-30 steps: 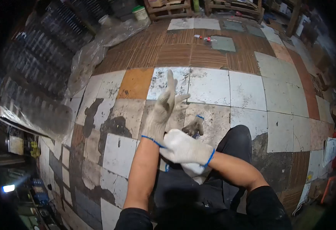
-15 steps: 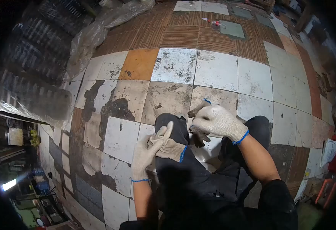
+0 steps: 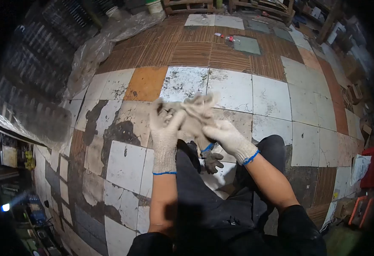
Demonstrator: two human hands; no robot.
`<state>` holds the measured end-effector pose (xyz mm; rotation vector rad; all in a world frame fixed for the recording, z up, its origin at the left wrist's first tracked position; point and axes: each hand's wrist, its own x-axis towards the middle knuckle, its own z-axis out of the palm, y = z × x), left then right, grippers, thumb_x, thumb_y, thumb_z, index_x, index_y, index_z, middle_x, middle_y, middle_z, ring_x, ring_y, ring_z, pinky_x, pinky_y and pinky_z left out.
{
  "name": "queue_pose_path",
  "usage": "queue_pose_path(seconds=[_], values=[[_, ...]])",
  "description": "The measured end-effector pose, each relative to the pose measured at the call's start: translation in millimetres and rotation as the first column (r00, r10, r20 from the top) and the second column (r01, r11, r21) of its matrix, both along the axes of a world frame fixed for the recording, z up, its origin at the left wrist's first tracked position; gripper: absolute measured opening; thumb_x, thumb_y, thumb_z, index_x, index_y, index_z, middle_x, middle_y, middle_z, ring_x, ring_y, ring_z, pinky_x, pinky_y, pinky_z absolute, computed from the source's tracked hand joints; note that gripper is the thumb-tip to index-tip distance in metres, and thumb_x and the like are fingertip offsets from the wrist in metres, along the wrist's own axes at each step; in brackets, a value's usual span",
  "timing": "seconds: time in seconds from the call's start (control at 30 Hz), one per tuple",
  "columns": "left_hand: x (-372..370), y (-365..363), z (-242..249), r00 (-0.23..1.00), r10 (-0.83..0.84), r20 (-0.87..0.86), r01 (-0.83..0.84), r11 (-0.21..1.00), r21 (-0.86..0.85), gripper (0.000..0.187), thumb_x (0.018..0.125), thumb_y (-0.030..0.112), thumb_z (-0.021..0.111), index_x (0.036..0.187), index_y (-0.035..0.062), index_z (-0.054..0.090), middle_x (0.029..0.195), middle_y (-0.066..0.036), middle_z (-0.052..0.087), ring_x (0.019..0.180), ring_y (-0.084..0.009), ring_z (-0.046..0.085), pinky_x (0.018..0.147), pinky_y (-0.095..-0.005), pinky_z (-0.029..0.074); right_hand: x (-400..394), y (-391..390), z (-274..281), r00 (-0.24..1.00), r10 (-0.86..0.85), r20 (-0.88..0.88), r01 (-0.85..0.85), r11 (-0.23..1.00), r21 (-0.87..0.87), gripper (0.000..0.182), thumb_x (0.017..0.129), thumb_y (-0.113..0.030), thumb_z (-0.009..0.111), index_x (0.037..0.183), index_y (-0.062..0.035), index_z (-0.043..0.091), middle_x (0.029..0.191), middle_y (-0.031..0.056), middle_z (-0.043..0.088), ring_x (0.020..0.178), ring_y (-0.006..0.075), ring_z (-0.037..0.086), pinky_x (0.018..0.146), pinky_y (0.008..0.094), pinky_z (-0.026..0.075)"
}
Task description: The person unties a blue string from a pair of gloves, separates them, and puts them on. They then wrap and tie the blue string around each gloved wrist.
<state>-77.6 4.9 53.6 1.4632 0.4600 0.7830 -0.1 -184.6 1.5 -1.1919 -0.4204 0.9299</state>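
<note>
My left hand (image 3: 165,138), in a cream knit glove with a blue cuff edge, is raised over my knee, its thumb against a loose work glove (image 3: 197,112). Greyish fabric shows between that thumb and the curled fingers. My right hand (image 3: 229,137), gloved alike, pinches the loose glove's right side. Motion blurs the loose glove. Below it, near my right fingers, is a blue-edged cuff (image 3: 207,148). A grey-coated glove (image 3: 213,162) shows its fingers between my knees.
Patched floor tiles (image 3: 272,96) spread ahead of me. Plastic sheeting (image 3: 91,55) lies at the left. A clear bottle with red on it (image 3: 231,39) rests farther off. At the right stand a red container (image 3: 372,167) and an orange-framed object (image 3: 360,211).
Both hands have moved; my left hand has risen and turned upright. The loose glove has gone from beside my left knee up between my hands. The view has shifted slightly.
</note>
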Motion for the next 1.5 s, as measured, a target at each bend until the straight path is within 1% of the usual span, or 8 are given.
queue_pose_path(seconds=[0.2,0.4,0.5,0.73,0.97,1.07,1.23,1.5], values=[[12,-40,-57,0.785,-0.492,-0.377,0.421,0.870,-0.258,0.046,0.098,0.028,0.080,0.128,-0.0039,0.070,0.119,-0.012,0.072,0.109,-0.0210,0.067,0.095,-0.0359,0.054,23,-4,-20,0.782,-0.480,-0.398,0.545,0.836,0.061,0.041,0.107,-0.032,0.063,0.131,0.0008,0.069,0.114,0.0099,0.073,0.099,0.0206,0.071,0.083,0.0391,0.060],[20,-58,-98,0.815,-0.485,-0.317,0.442,0.874,-0.201,0.037,0.103,0.028,0.076,0.124,-0.0022,0.073,0.087,-0.003,0.073,0.067,-0.0074,0.063,0.056,-0.0246,0.049,24,-20,-49,0.920,-0.385,0.077,0.391,0.917,-0.082,0.036,0.110,-0.034,0.059,0.123,-0.0025,0.071,0.108,0.0079,0.072,0.096,0.0202,0.068,0.078,0.0380,0.057],[22,-57,-108,0.887,-0.417,-0.197,0.396,0.908,-0.139,0.044,0.099,0.018,0.076,0.132,-0.0095,0.067,0.108,-0.009,0.074,0.087,-0.0139,0.069,0.077,-0.0305,0.057,32,-20,-65,0.911,-0.350,0.219,0.381,0.917,-0.119,0.035,0.110,-0.034,0.060,0.120,-0.0034,0.071,0.106,0.0064,0.071,0.092,0.0193,0.065,0.077,0.0363,0.056],[18,-55,-97,0.911,-0.369,-0.181,0.341,0.924,-0.171,0.043,0.099,0.009,0.071,0.136,-0.0125,0.063,0.110,-0.013,0.073,0.092,-0.0168,0.071,0.081,-0.0310,0.059,20,-4,-33,0.840,-0.387,-0.380,0.420,0.908,0.003,0.035,0.108,-0.038,0.063,0.117,-0.0059,0.072,0.108,0.0057,0.073,0.088,0.0222,0.065,0.077,0.0404,0.054],[18,-40,-84,0.896,-0.120,-0.427,0.059,0.987,-0.153,0.019,0.101,0.010,0.068,0.113,-0.0048,0.066,0.089,-0.008,0.071,0.076,-0.0141,0.069,0.065,-0.0277,0.054,46,-25,13,0.933,0.154,0.324,0.153,0.646,-0.747,0.069,0.101,-0.063,0.058,0.094,0.0006,0.083,0.071,0.0209,0.073,0.081,0.0292,0.077,0.073,0.0436,0.057],[18,-40,-100,0.935,-0.046,-0.352,0.090,0.990,0.111,0.020,0.102,0.011,0.067,0.113,-0.0052,0.066,0.089,-0.009,0.071,0.073,-0.0148,0.068,0.064,-0.0277,0.054,49,-35,19,0.799,0.056,0.599,0.405,0.685,-0.605,0.064,0.096,-0.062,0.064,0.094,-0.0010,0.084,0.069,0.0189,0.073,0.080,0.0328,0.077,0.075,0.0425,0.058],[20,-52,-93,0.921,-0.156,-0.358,0.314,0.840,0.443,0.035,0.099,0.011,0.068,0.133,0.0026,0.065,0.085,-0.021,0.072,0.071,-0.0285,0.072,0.067,-0.0424,0.056,31,-14,14,0.737,0.213,0.641,0.175,0.857,-0.485,0.053,0.098,-0.049,0.062,0.107,0.0004,0.077,0.091,0.0260,0.075,0.090,0.0373,0.076,0.084,0.0461,0.058],[14,-46,-88,0.886,-0.321,-0.336,0.425,0.851,0.309,0.025,0.100,0.009,0.061,0.121,0.0031,0.073,0.095,-0.019,0.074,0.078,-0.0315,0.073,0.073,-0.0431,0.059,42,-9,-26,0.515,0.221,0.828,0.501,0.706,-0.500,0.040,0.096,-0.034,0.059,0.090,0.0026,0.075,0.091,0.0302,0.072,0.091,0.0461,0.072,0.085,0.0562,0.055]])
